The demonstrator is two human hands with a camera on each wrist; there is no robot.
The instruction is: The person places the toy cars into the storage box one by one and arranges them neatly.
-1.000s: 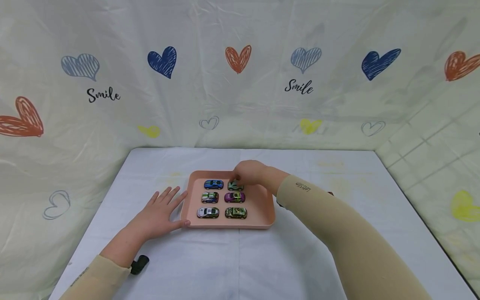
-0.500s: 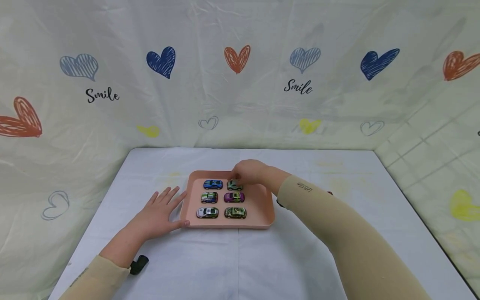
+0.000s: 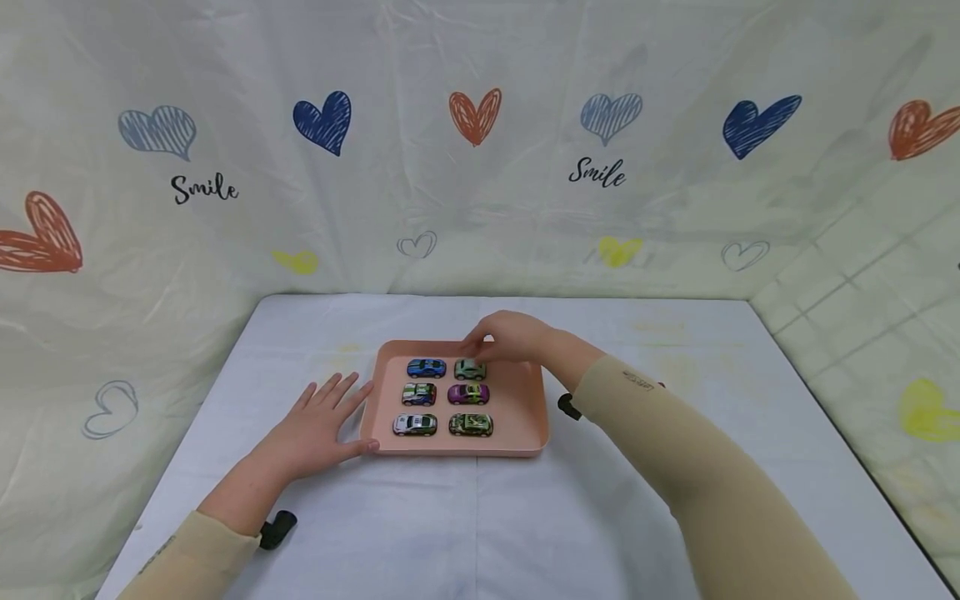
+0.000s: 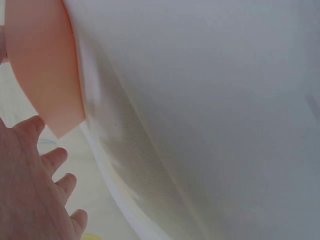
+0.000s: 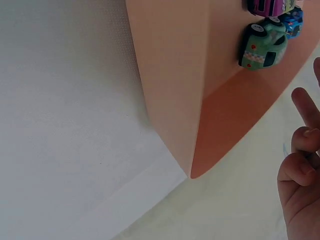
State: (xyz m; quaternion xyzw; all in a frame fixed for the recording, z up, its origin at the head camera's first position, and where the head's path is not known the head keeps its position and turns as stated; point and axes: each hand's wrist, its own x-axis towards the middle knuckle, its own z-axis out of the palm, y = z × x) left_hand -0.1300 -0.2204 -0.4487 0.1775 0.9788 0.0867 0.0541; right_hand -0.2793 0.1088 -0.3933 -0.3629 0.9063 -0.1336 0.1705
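- My right hand point(image 3: 510, 336), over the tray's far edge: grip loose, nothing in it that I can see. Thumb and forefinger parted, gap visible between them.
- Changed in the last half second: hand has lifted a little, thumb and forefinger have come apart, more of the green car point(image 3: 470, 369) shows. I read that as car released and placed.
- Green car: tray's far row, second from its left edge. Upright on its wheels. Wrist view shows pale green paint, checker band, red dots, dark window.
- My left hand point(image 3: 318, 429): fingers spread along the tray's left side, grip wide, thumb on its near-left corner. Can't tell if the other fingertips touch.
- Tray point(image 3: 521, 417): pink, raised rim. Beside green, far row: blue car point(image 3: 426, 368). Middle row: multicoloured car point(image 3: 418, 394), purple car point(image 3: 468, 394). Near row: white car point(image 3: 415, 425), camouflage car point(image 3: 471, 425).
- Under the tray: bench point(image 3: 525, 525), white cover. Behind it: heart-print backdrop point(image 3: 525, 50).
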